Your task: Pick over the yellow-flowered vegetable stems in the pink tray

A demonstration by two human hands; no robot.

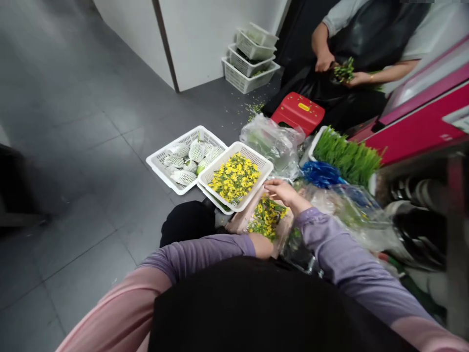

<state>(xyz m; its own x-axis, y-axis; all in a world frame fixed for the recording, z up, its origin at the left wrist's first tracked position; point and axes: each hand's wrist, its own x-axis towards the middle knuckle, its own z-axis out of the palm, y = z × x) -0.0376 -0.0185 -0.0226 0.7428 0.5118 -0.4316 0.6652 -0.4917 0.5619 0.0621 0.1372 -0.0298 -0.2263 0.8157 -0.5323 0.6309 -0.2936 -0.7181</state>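
Observation:
A white basket (267, 168) filled with yellow flowers (235, 179) rests partly over another tray. Just below it, a pinkish container (240, 222) holds more yellow flowers with green stems (267, 217). My right hand (281, 191) is at the upper right of this container, its fingers bent close together beside the basket's corner; anything between them is too small to name. My left hand (262, 245) lies at the container's near edge, against the green stems, with its fingers hidden.
Left of the flowers, a white basket (156, 164) holds produce in foam nets. Plastic bags (273, 144), a red box (298, 113) and a crate of greens (348, 156) lie to the right. Stacked baskets (249, 78) stand behind. Another person's hands (324, 61) hold greens.

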